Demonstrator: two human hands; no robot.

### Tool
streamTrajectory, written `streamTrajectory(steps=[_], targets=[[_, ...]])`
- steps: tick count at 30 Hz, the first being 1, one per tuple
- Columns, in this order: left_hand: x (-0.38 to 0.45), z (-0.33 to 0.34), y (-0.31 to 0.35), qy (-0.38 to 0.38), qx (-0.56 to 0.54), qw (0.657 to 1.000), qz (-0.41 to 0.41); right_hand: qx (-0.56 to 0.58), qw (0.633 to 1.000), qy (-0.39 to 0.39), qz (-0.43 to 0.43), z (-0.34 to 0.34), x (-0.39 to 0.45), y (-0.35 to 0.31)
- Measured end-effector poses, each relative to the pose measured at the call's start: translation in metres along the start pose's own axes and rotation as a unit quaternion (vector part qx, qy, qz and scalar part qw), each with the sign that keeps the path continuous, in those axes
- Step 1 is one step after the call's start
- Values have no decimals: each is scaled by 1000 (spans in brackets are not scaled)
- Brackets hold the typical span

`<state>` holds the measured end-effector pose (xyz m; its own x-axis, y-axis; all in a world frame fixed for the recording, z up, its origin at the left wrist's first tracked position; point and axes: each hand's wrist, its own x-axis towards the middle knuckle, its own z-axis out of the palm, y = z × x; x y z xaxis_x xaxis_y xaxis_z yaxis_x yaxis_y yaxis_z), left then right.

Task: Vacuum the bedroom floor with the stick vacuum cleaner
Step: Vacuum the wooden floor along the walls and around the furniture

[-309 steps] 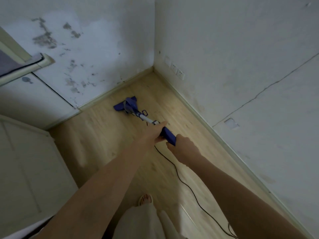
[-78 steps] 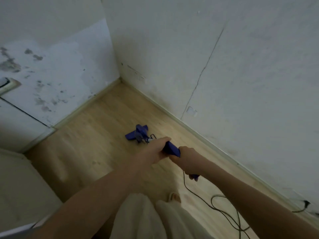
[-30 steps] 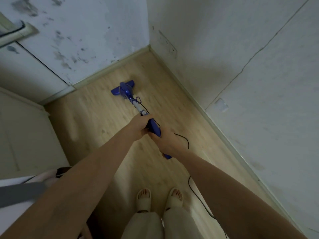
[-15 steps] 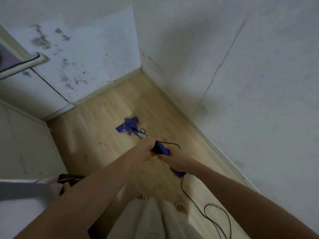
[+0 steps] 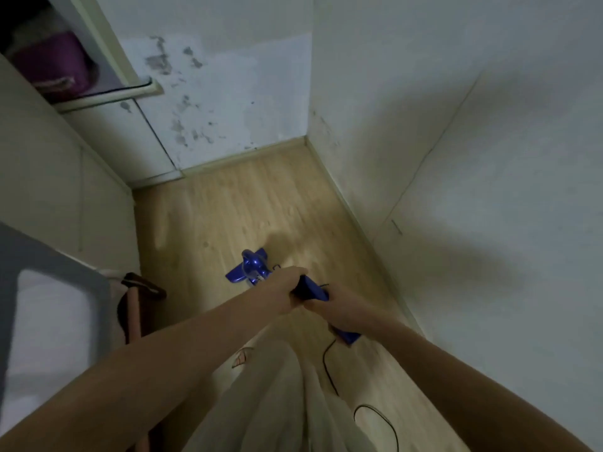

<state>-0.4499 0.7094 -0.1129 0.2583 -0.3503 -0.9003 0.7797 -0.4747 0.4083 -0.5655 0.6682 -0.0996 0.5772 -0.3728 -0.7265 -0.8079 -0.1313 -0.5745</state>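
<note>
Both hands grip the blue stick vacuum cleaner [image 5: 310, 290] near the middle of the scene — the left hand [image 5: 283, 290] curled round the far end of the handle, the right hand [image 5: 339, 308] wrapped round it just nearer, the two almost touching. The vacuum's blue floor head [image 5: 246, 267] rests on the wooden floor [image 5: 228, 210], just beyond the hands and well short of the far corner. A black cord [image 5: 329, 370] trails from the near end of the handle and loops across the floor on the right — close to the white wall [image 5: 473, 190]. Pale trouser legs [image 5: 267, 402] fill the near centre. A cabinet [image 5: 49, 158] stands on the left.
</note>
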Motion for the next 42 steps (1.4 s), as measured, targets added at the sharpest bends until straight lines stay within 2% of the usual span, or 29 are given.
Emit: streamTrajectory(steps=[4,13,26,30,34,42], targets=[[9,-26,1,26,-7,1000,15,10,999,39,-28,36,18,-5],[33,-77,43,8,-39,999,25,5,999,25,-23,56,78,-48],[118,-152,155,-12,-48,998,49,28,999,24,-8,72,196,-145],[142,-182,200,-30,-44,997,61,73,997,10,-15,73,234,-188],[158,-206,239,-33,-34,997,67,49,998,36,-27,75,263,-223],[139,-208,253,-50,-49,996,54,45,999,11,-21,63,250,-243]])
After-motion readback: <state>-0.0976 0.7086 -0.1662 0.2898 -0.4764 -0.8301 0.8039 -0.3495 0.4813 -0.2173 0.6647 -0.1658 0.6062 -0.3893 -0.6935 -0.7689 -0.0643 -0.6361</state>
